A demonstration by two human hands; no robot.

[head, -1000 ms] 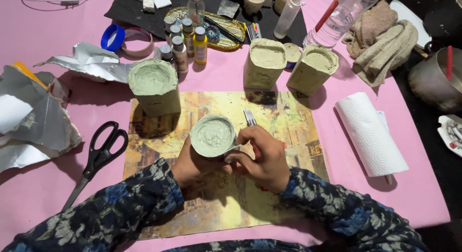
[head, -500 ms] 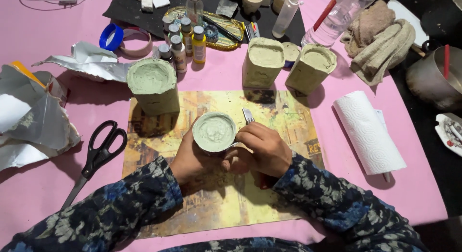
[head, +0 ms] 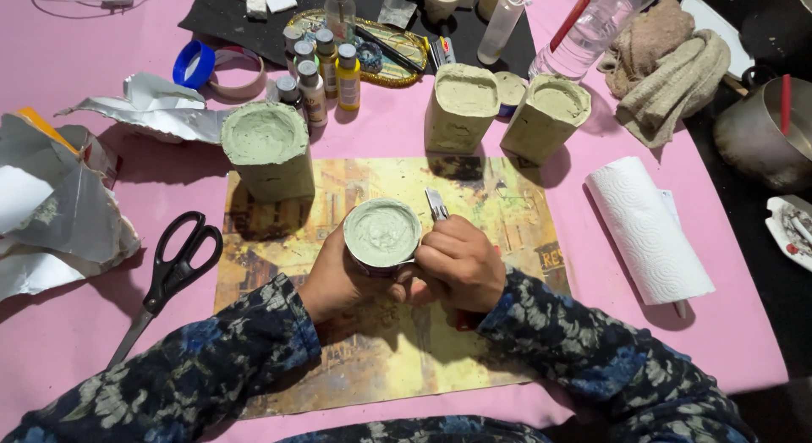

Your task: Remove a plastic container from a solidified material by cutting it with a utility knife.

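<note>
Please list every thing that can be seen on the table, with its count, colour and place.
round container: 1, filled with pale green paste, centre, held
blade tool: 1, metal, beside the held container
tall moulds: 3, pale green, behind the mat
mat: 1, yellow printed, centre
scissors: 1, black handles, left
paper towel roll: 1, white, right
paint bottles: several, small, far centre
tape rolls: 2, blue and beige, far left
torn foil: silver, left edge
cloth: beige, far right
table: pink
left hand: grips the container
right hand: holds the blade tool
</note>
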